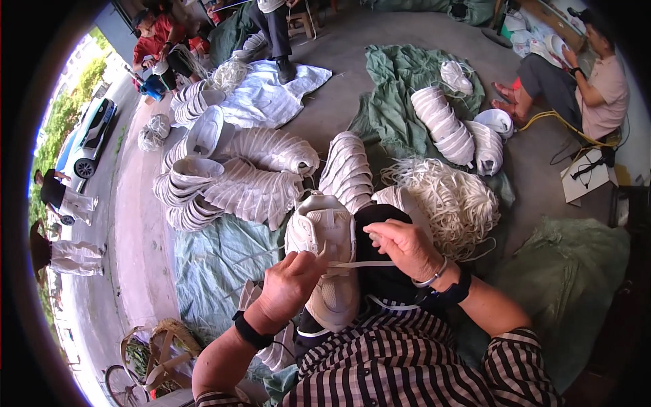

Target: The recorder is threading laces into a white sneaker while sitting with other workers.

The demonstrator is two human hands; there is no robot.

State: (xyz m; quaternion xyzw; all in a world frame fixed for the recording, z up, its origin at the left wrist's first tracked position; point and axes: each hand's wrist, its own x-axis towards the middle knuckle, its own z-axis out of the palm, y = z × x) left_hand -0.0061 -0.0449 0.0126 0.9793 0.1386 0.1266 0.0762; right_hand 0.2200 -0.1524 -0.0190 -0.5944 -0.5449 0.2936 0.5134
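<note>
Hands on shoe (325, 258) in lap: L hand (288, 285) pinching lace (363, 264) end at the eyelets, R hand (403, 247) gripping same lace, pulled taut across the tongue. Loose lace pile (451, 200) just beyond the R hand; stacked white shoes (237, 183) on green sheets (217, 264) on the floor ahead.

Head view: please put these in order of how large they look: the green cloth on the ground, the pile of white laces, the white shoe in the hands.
1. green cloth
2. pile of white laces
3. white shoe, unsure: it is nearest the camera and looks about as large as the pile.
</note>
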